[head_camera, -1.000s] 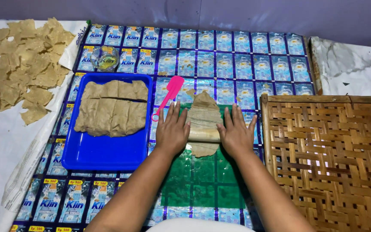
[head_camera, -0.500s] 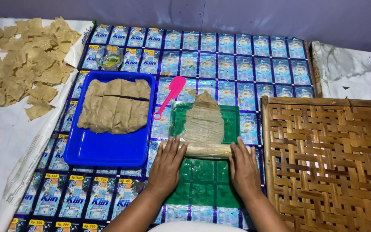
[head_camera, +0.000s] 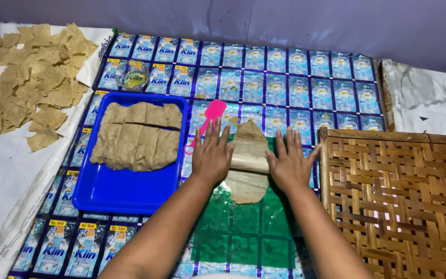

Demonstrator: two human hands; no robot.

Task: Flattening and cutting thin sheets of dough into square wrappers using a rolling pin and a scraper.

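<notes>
While both palms cover its ends, the wooden rolling pin [head_camera: 249,163] shows only at its middle. The left hand [head_camera: 211,156] and right hand [head_camera: 288,166] press flat, fingers extended, rolling thin dough [head_camera: 247,164] on green plastic [head_camera: 243,232]. The blue tray [head_camera: 125,188] holds dough slabs [head_camera: 134,137].

I see 2 bare forearms, no sleeves visible. Left hand [head_camera: 212,156] and right hand [head_camera: 288,166] both bare: no gloves, no rings, no watch or bracelet. 5 fingers each, nails short.
</notes>
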